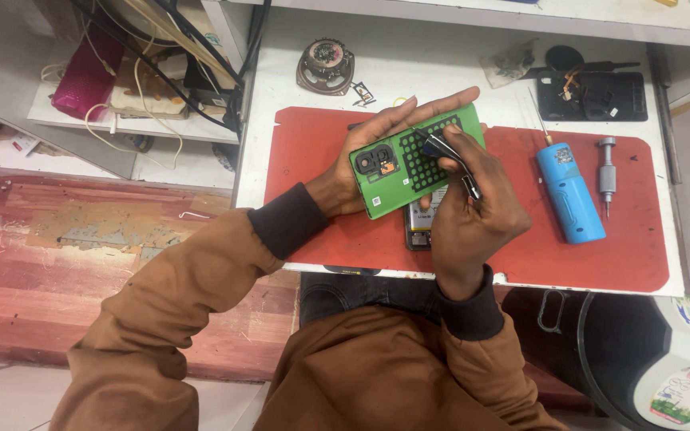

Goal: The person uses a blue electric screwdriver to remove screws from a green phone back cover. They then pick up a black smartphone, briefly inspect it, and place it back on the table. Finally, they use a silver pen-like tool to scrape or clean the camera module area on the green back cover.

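One round speaker part (pixel 326 65) lies at the bench's far left, and the left hand (pixel 377 152) cups one green phone back cover (pixel 414 158) over the red mat (pixel 305 152), fingers wrapped along its far edge. The right hand (pixel 473 211) pinches one pair of tweezers (pixel 449 156), tips on the cover's inner side. Right of it lie one blue cylindrical tool (pixel 570 194) and one silver screwdriver (pixel 606 177).

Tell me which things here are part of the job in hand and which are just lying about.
In use:
left hand holding the green phone back cover
right hand working tweezers on it
opened phone under the hands, on the red mat

Lying about:
blue electric screwdriver
small metal screwdriver
round speaker
black phone
cables on the side shelf
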